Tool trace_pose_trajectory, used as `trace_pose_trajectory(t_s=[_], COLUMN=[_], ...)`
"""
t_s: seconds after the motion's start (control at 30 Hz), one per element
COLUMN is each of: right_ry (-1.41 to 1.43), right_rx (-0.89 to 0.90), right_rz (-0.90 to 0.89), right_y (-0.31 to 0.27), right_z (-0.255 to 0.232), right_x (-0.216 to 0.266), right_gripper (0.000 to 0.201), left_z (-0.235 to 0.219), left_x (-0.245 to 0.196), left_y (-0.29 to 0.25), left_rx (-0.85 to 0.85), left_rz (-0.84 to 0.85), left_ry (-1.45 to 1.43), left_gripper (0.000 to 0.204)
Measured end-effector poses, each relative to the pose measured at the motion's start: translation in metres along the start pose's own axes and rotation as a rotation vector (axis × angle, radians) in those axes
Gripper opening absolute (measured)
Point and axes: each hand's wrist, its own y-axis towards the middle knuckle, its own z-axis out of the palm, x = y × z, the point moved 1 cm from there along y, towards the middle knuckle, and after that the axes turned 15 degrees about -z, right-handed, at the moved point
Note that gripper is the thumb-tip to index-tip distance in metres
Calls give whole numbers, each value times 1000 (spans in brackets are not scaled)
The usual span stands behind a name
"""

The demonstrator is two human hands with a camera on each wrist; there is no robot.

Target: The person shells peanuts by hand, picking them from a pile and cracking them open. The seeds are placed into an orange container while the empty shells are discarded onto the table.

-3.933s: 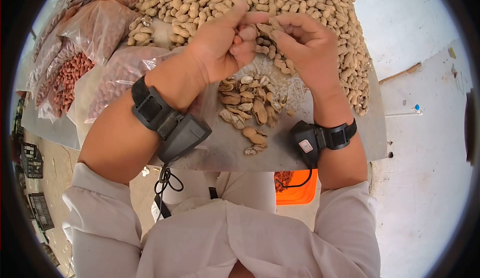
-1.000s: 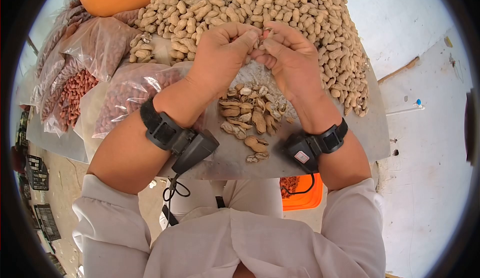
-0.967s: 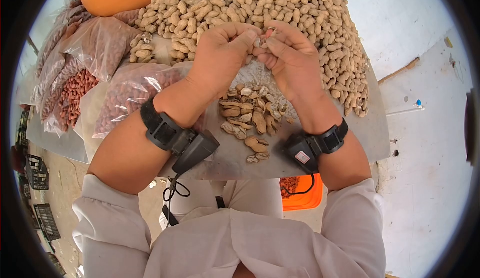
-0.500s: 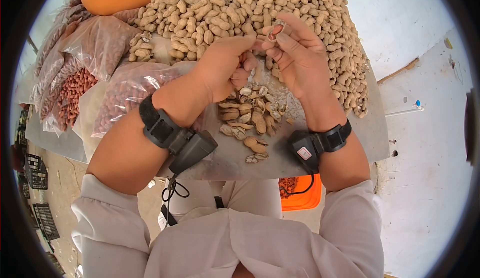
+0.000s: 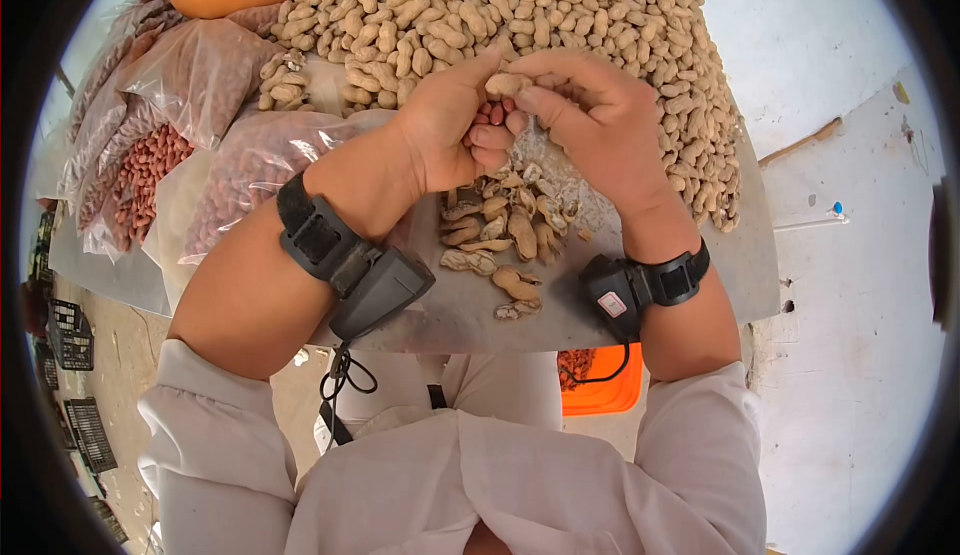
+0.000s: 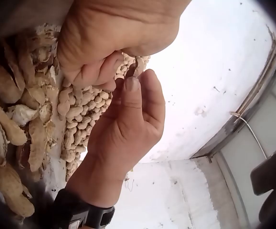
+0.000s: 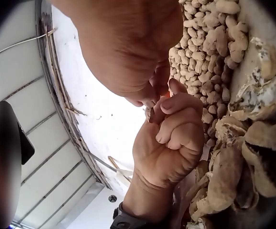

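While both hands pinch peanut [image 5: 505, 84], long axis runs left-right.

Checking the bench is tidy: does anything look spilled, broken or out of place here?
Only what shelling leaves: a loose heap of cracked empty shells on the table below both hands, two lying apart near its front edge. The left hand and right hand pinch one peanut. Nothing else stands out.

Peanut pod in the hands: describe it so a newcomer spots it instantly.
Start at the big heap of unshelled peanuts covering the far half of the table. Just in front of it, the left hand and right hand meet. The peanut pod is pinched between their fingertips, the only one lifted clear of the heap.
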Motion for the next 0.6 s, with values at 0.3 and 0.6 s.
trace_pose_trajectory(t_s=[0.3, 0.6], right_ry=[45, -741], right_rx=[203, 551], right_rz=[226, 42], right_y=[-4, -18], right_z=[-16, -13], right_x=[-16, -42], right_gripper=[14, 20], left_z=[-5, -2], left_x=[-8, -6], left_y=[-2, -3], left_rx=[-88, -112], left_rz=[422, 431], left_ry=[-120, -100], left_gripper=[28, 28])
